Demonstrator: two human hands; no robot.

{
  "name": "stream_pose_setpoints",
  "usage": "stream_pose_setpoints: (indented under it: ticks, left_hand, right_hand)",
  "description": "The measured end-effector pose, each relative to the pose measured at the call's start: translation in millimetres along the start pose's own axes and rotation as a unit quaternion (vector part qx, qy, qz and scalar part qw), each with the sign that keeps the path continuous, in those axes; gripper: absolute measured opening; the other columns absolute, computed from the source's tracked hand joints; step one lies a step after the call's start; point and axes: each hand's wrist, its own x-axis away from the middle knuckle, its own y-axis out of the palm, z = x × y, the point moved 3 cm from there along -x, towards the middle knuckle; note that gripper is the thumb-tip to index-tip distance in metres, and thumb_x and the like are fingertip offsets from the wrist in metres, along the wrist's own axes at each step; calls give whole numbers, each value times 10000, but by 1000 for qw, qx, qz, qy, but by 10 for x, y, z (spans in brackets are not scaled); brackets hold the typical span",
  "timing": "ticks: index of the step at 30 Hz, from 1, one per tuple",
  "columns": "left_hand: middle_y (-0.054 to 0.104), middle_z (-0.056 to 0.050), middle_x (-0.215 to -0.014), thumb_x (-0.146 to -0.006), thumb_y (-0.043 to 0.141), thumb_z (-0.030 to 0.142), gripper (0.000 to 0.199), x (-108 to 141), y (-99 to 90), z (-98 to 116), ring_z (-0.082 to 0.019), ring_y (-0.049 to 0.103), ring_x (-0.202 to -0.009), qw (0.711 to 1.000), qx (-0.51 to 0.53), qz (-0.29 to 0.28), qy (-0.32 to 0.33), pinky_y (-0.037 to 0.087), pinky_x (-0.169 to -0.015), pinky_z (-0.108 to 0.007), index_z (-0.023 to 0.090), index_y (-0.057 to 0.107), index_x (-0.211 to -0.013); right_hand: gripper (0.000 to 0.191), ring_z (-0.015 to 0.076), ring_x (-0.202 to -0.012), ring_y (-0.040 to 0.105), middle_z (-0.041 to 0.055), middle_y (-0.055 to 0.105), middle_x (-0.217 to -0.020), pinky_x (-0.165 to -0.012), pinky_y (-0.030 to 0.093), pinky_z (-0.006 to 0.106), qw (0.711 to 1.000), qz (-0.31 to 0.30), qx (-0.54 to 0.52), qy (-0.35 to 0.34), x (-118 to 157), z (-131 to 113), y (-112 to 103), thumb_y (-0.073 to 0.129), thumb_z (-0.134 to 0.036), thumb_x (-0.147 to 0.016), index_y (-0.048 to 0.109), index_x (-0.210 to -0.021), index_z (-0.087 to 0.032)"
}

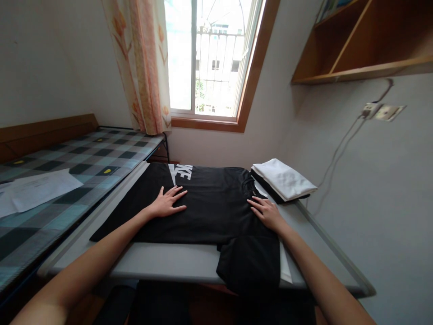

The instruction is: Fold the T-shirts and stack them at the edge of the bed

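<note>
A black T-shirt (pixel 209 207) with a white logo lies spread sideways across the table (pixel 169 262), its collar to the right and its hem to the left. One sleeve hangs over the near table edge. My left hand (pixel 167 201) rests flat on the shirt's body just below the logo, fingers spread. Near the collar, my right hand (pixel 267 213) lies on the shoulder area with its fingers stretched out. Neither hand grips the cloth. Something white, perhaps paper or cloth, shows from under the shirt by the right forearm.
Folded white and black clothes (pixel 282 178) are stacked at the table's back right corner. To the left stands a bed with a checked sheet (pixel 67 158) and papers (pixel 43 189) on it. A curtain (pixel 145 67) hangs by the window; a wooden shelf (pixel 365 45) juts out upper right.
</note>
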Motion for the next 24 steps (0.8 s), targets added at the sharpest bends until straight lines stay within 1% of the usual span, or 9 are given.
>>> stream_pose_setpoints:
  ticks: [6,10,13,15,16,18,20,22,24]
  left_hand:
    - [223,-50,-1577,-875,361,689,701,-241,-39,-221,-323,190,-1444,1000,-7,-10,-8,-14,-1100,-667,355,281,-1486]
    - [241,-54,-1571,-880,366,670,686,-381,-85,-356,-308,200,-1443,1000,-5,-14,-7,5,-1115,-644,344,302,-1480]
    - [292,-47,-1555,-888,369,647,645,-411,-91,-402,-297,247,-1428,1000,2,8,-3,34,-1123,-638,336,368,-1453]
    - [363,-54,-1523,-892,387,623,605,-399,-87,-417,-286,319,-1396,999,6,45,2,93,-1141,-606,307,457,-1403]
    - [409,-61,-1495,-891,403,605,583,-387,-87,-420,-276,364,-1370,998,8,68,5,144,-1151,-569,285,507,-1367]
    - [501,-75,-1416,-892,434,555,522,-353,-91,-405,-250,452,-1302,993,14,113,15,266,-1143,-472,242,595,-1277]
    - [570,-81,-1326,-898,446,495,450,-315,-106,-338,-231,513,-1234,989,20,145,34,359,-1098,-407,220,652,-1188]
    - [607,-78,-1259,-910,444,448,394,-279,-123,-200,-221,546,-1184,985,29,157,63,398,-1066,-389,214,676,-1126]
    - [624,-68,-1222,-919,449,426,359,-248,-127,-3,-214,557,-1160,983,40,151,100,408,-1051,-385,220,681,-1100]
  right_hand:
    - [417,268,-1281,432,36,488,-1437,-996,377,461,999,-18,9,36,-382,-44,45,397,-400,-954,561,-1328,-322]
    - [394,268,-1277,431,16,524,-1405,-1006,373,464,997,10,-19,68,-572,-67,89,431,-391,-940,592,-1294,-329]
    - [380,261,-1261,456,26,560,-1366,-1017,379,451,995,40,-56,69,-578,-25,120,468,-369,-916,630,-1253,-298]
    - [363,251,-1235,492,45,587,-1332,-1025,386,429,992,57,-96,60,-536,23,121,492,-355,-893,668,-1197,-261]
    - [351,244,-1212,518,58,606,-1303,-1025,393,412,989,66,-122,54,-509,47,111,501,-346,-881,690,-1157,-241]
    - [329,231,-1141,575,80,654,-1216,-1010,415,376,979,82,-183,39,-456,83,72,506,-339,-861,722,-1071,-207]
    - [323,227,-1064,618,86,694,-1114,-976,441,358,967,100,-232,34,-412,102,12,501,-351,-847,734,-1007,-194]
    - [333,236,-1014,636,82,712,-1048,-942,458,363,959,125,-251,45,-383,103,-53,486,-376,-844,737,-972,-200]
    - [349,245,-984,642,85,717,-1015,-918,464,370,954,151,-251,63,-366,88,-103,470,-398,-844,740,-948,-201]
